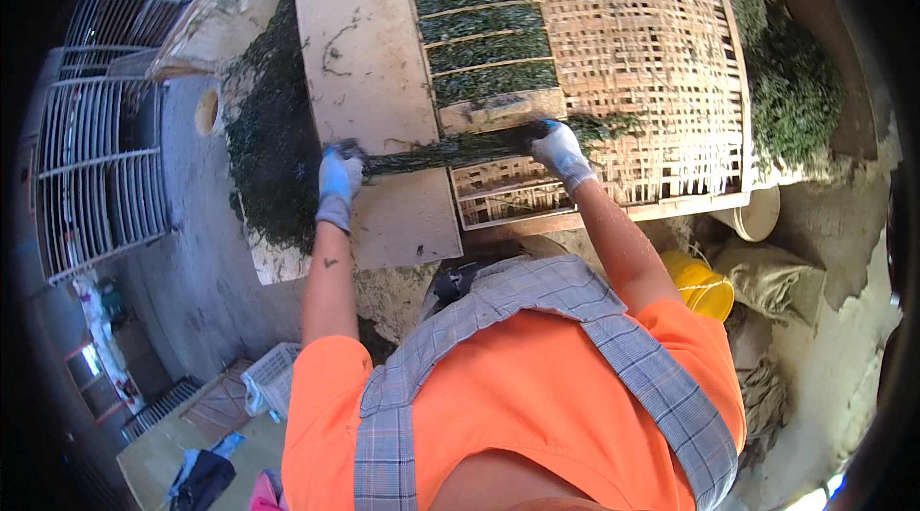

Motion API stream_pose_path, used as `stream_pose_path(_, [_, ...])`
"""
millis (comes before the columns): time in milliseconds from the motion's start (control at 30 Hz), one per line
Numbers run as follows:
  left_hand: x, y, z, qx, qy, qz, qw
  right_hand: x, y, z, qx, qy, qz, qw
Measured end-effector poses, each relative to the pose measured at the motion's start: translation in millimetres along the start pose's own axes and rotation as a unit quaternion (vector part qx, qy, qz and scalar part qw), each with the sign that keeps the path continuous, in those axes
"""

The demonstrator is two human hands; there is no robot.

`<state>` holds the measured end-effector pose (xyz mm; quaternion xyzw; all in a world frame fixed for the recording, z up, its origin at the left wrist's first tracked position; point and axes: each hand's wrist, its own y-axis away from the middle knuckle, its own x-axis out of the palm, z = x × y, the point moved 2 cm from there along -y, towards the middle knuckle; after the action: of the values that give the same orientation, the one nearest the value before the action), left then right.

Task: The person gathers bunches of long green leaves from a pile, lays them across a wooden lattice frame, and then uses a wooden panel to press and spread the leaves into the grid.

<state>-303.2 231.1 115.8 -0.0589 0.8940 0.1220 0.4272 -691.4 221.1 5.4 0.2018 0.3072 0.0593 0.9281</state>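
Note:
A long bundle of dark green leafy strands (441, 155) stretches sideways between my two gloved hands. Its left end is in my left hand (338, 180), which is closed on it above a pale flat board (359, 60). Closed round the bundle farther right is my right hand (560, 150), with loose strands trailing past it over a woven bamboo mat (647, 41). Just beyond the bundle lies a wooden block (503, 111). Past the block, rows of green strands (489, 44) fill the gaps between thin wooden slats. My near fingertips are partly hidden by the gloves and strands.
Dark green heaps lie at the left (273, 127) and at the right (791, 94). A second board (402, 223) is close to my body. A yellow bucket (700, 287), a pale bucket (757, 215) and a sack (771, 281) stand at the right. Slatted racks (101, 166) are far left.

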Motion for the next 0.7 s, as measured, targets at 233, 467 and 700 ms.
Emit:
stream_pose_path(233, [107.6, 80.4, -60.8, 0.298, -0.180, 0.137, 0.927, 21.0, 34.4, 58.4, -0.153, 0.202, -0.117, 0.960])
stream_pose_path(467, [33.0, 18.0, -16.3, 0.138, 0.192, -0.190, 0.953, 86.4, 10.2, 64.7, -0.277, 0.130, -0.029, 0.952])
stream_pose_path(700, [-77.7, -187.2, 88.3, 0.016, -0.044, -0.232, 0.972, 105.7, 3.2, 10.9, -0.238, 0.097, -0.001, 0.967])
